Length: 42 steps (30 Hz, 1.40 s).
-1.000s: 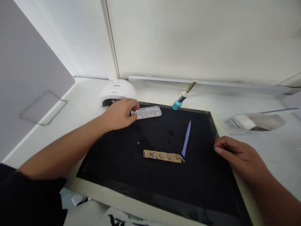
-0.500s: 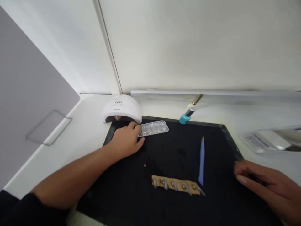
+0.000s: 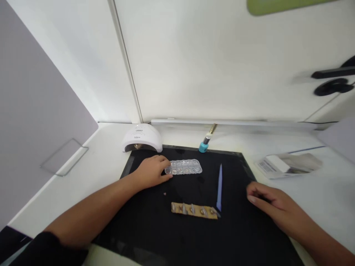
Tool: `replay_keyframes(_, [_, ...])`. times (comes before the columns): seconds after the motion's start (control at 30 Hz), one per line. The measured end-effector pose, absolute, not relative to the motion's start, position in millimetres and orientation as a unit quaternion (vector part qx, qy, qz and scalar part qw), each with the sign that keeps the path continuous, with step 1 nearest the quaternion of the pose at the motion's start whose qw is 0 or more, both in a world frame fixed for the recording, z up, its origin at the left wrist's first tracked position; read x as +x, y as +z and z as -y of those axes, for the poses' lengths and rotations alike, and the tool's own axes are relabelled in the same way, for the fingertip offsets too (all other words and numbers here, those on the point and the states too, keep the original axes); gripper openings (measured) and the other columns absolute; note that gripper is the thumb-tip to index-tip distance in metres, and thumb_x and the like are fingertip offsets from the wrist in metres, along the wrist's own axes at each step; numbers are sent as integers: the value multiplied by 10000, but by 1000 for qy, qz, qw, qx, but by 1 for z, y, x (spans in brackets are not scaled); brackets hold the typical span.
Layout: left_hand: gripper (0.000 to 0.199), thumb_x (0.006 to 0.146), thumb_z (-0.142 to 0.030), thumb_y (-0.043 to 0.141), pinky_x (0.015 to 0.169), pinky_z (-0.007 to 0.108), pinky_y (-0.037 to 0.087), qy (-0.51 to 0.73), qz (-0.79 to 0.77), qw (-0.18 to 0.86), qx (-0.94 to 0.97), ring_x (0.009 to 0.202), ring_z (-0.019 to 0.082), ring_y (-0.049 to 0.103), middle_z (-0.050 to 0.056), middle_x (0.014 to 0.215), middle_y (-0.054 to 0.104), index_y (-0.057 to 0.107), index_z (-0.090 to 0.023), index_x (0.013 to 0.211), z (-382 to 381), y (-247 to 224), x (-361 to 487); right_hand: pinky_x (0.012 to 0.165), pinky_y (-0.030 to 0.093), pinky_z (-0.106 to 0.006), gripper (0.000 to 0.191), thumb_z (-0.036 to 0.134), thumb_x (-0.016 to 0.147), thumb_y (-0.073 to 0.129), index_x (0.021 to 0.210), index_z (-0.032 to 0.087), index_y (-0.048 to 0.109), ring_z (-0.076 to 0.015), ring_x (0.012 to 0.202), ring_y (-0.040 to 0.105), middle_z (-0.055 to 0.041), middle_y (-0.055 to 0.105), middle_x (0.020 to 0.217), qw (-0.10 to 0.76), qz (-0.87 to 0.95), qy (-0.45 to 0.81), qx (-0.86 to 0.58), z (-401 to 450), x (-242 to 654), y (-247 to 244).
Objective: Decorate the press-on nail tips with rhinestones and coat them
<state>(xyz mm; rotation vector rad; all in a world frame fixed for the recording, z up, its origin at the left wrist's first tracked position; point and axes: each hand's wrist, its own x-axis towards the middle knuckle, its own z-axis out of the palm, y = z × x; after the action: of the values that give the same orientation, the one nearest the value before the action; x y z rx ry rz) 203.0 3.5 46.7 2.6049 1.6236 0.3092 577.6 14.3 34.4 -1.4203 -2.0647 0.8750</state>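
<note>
My left hand (image 3: 154,172) grips the left end of a clear compartment case (image 3: 186,167) of sparkly rhinestones, fingers over its edge and thumb along the near side. My right hand (image 3: 269,202) rests at the right edge of the black mat (image 3: 155,229), its fingers curled and nothing visible in them. Between the hands, a brown strip (image 3: 196,211) carries several false nail tips. Blue-violet tweezers (image 3: 219,188) lie with one end by the strip's right end. A tiny pinkish piece (image 3: 165,193) sits alone below my left hand.
A white nail lamp (image 3: 142,137) stands at the mat's back left corner. Behind the mat is a turquoise polish bottle (image 3: 203,147), with a gold-capped bottle (image 3: 212,129) beyond it. An opened white packet (image 3: 287,166) lies at right. A wire handle (image 3: 66,157) is at left.
The case has been drawn slightly toward me by my left hand and lies straighter. My head view has shifted right and up. My right hand stays by the mat's right edge.
</note>
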Motion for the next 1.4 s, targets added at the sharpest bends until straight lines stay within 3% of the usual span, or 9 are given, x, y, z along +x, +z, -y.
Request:
replay_keyframes(0.23, [319, 946, -422, 542, 1021, 436, 476, 172, -532, -30, 829, 1201, 252, 547, 88, 1298, 582, 624, -227, 1186, -3, 85, 167, 611, 387, -325, 342, 506, 834, 530, 646, 220, 512, -192, 624, 487, -9, 516, 633, 245, 775, 297, -501, -14, 575, 40])
replay_keyframes(0.4, [326, 948, -357, 584, 967, 468, 508, 194, -595, -61, 777, 1127, 238, 590, 103, 1250, 594, 591, -151, 1201, -36, 119, 122, 596, 394, -317, 336, 502, 813, 523, 633, 219, 512, -187, 607, 499, -11, 535, 622, 237, 788, 289, -490, -21, 574, 38])
replay_keyframes(0.6, [320, 961, -349, 569, 914, 428, 546, 158, -643, -44, 748, 1069, 215, 615, 102, 1245, 598, 584, -165, 1221, -93, 101, 106, 577, 399, -312, 325, 487, 812, 524, 635, 215, 509, -184, 593, 499, -10, 530, 614, 234, 789, 285, -492, -22, 577, 36])
replay_keyframes(0.83, [322, 961, -349, 568, 918, 430, 545, 190, -637, -11, 747, 1074, 218, 614, 103, 1251, 595, 583, -165, 1225, -104, 74, 95, 602, 393, -305, 319, 484, 839, 499, 672, 212, 503, -175, 629, 483, 1, 514, 642, 224, 787, 300, -490, -16, 578, 33])
replay_keyframes(1.13, [402, 978, -374, 523, 1000, 496, 483, 327, -613, -41, 718, 1200, 262, 549, 120, 1364, 522, 512, -175, 1327, -76, 123, 96, 620, 400, -306, 274, 435, 837, 520, 683, 209, 536, -172, 637, 504, 3, 552, 648, 224, 804, 282, -474, -15, 573, 38])
replay_keyframes(1.2, [349, 1012, -384, 404, 947, 426, 516, 325, -593, -25, 737, 1124, 224, 579, 98, 1288, 579, 565, -201, 1262, -56, 123, 115, 626, 408, -308, 267, 424, 848, 515, 693, 208, 539, -170, 641, 510, 4, 556, 650, 225, 807, 272, -474, -13, 572, 38])
replay_keyframes(1.3, [245, 947, -369, 510, 811, 358, 549, 272, -547, 23, 792, 927, 194, 623, 48, 1040, 666, 674, -216, 1044, -23, 106, 153, 625, 423, -307, 233, 392, 847, 522, 708, 207, 548, -169, 642, 525, 6, 565, 648, 227, 813, 254, -472, -9, 568, 39])
replay_keyframes(1.4, [148, 887, -307, 598, 784, 341, 542, 205, -502, 63, 838, 873, 180, 621, 34, 959, 663, 680, -196, 941, -1, 77, 186, 586, 409, -297, 197, 352, 839, 540, 706, 207, 548, -156, 585, 497, 12, 536, 614, 242, 824, 224, -460, -3, 563, 45])
